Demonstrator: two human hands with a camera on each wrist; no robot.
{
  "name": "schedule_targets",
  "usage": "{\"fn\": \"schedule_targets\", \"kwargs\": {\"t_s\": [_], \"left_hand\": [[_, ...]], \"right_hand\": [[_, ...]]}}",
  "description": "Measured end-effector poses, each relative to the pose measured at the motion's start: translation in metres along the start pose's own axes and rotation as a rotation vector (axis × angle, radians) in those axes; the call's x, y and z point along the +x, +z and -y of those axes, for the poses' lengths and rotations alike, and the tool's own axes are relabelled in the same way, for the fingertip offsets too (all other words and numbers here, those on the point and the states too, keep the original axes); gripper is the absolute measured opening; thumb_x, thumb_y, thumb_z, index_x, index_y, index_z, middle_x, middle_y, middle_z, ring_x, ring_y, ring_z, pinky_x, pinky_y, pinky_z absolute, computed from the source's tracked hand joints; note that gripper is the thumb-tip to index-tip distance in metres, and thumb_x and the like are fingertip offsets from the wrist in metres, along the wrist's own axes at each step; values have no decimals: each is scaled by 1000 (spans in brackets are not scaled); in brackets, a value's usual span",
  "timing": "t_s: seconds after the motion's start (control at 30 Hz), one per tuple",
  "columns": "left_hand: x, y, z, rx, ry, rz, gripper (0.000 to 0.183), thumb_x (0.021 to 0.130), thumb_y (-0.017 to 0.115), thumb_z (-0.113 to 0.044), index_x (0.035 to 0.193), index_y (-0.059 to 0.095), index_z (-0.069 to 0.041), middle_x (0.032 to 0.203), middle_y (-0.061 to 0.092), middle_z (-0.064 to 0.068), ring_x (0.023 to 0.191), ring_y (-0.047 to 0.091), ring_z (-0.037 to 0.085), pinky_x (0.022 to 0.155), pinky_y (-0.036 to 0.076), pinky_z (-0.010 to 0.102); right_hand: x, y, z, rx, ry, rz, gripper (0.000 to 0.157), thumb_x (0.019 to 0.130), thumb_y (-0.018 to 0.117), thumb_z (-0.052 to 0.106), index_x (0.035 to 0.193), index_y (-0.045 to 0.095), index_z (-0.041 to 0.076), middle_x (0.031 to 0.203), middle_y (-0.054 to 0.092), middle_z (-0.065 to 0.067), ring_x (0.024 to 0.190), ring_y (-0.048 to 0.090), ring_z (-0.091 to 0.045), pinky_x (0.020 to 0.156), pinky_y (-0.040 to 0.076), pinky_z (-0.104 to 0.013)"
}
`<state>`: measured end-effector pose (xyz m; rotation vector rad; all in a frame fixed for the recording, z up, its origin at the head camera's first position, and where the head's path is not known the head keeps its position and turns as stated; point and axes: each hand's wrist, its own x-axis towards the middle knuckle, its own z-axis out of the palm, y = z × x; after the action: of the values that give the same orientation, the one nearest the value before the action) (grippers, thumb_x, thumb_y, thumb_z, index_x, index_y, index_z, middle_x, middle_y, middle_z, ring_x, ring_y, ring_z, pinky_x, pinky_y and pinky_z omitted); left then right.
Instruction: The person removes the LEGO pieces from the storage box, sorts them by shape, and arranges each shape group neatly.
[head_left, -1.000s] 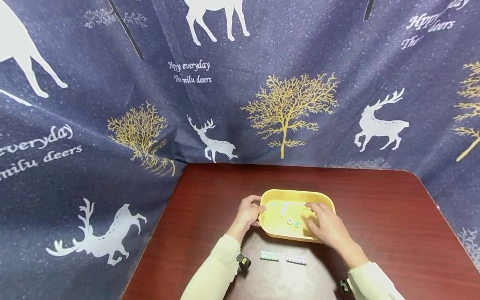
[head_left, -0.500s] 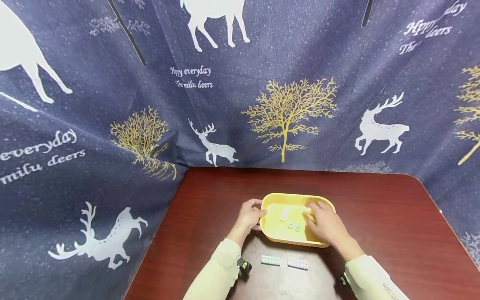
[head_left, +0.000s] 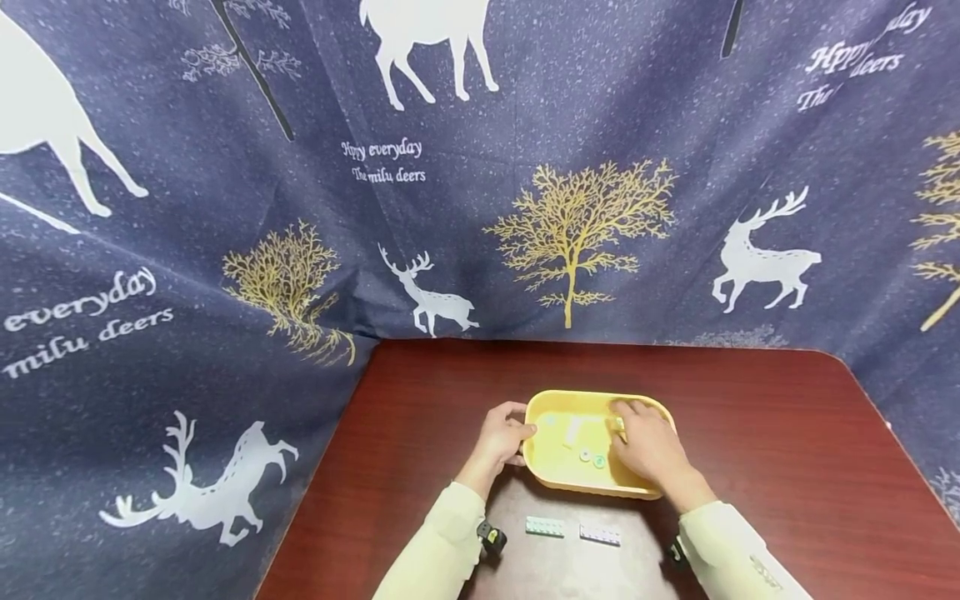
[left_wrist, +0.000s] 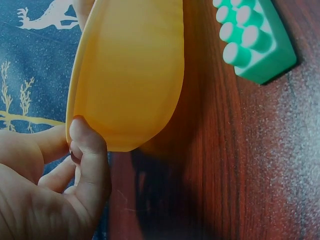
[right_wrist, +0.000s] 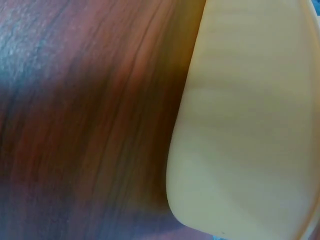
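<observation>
My left hand grips the left end of a yellow plastic bin, thumb over the rim and fingers outside. In the left wrist view that hand pinches the rim of the bin. My right hand reaches over the bin's right end, fingers bent down inside beside a small pale piece; I cannot tell whether they hold it. Also in the bin lie a pale oblong block, a small whitish round piece and a green round piece.
On the table before the bin lie a green studded building block and a pale purple one, side by side. The reddish-brown table ends at a dark blue deer-print cloth behind and on the left.
The right hand has moved slightly left and deeper into the bin, its fingers bending more. The left hand keeps its hold. The whole scene sits a little lower in view.
</observation>
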<state>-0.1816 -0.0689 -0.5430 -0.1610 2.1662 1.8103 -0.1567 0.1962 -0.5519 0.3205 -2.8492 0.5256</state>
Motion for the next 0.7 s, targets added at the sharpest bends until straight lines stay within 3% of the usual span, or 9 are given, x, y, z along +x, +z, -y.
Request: {"fn": "schedule_targets", "kwargs": {"t_s": [0.27, 0.53, 0.7], "left_hand": [[1, 2, -1, 6, -13, -12, 40, 92, 71, -3, 131, 62, -5, 87, 67, 15, 58, 64, 19, 38, 53, 24], [1, 2, -1, 0, -18, -14, 40, 92, 71, -3, 131, 62, -6, 86, 66, 12, 58, 64, 20, 37, 52, 23], [2, 2, 0, 2, -18, -14, 40, 92, 71, -3, 131, 61, -6, 86, 66, 11, 57, 63, 19, 37, 52, 22]], "right_hand": [[1, 4, 1, -16, -10, 18, 47, 82, 74, 12, 126, 65, -1, 123, 66, -24, 109, 62, -49, 98, 51, -63], [-1, 9, 1, -8, 36, 75, 49, 81, 72, 12, 128, 63, -3, 127, 62, -26, 117, 56, -51, 102, 50, -62], [-2, 12, 2, -7, 14, 60, 44, 79, 72, 10, 121, 66, -2, 120, 65, -24, 113, 59, -48, 100, 51, -59]]}}
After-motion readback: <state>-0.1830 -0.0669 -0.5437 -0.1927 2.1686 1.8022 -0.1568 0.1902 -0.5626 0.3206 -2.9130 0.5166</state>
